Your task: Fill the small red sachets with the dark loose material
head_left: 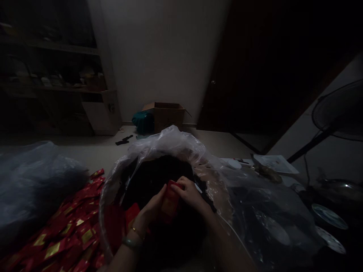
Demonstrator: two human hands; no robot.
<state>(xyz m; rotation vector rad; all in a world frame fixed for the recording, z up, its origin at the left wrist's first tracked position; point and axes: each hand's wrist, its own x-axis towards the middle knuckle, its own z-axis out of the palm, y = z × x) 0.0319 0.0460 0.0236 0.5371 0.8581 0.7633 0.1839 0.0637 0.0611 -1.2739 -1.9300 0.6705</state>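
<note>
Red packet (170, 200) pinched between fingers (181, 185) of left hand (150, 213) and right hand (188, 194); its gold label (169, 207) cannot be read.

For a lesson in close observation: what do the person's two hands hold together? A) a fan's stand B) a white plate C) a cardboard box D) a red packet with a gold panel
D: the left hand and right hand pinch the red packet between them, above a clear plastic bag.
</note>
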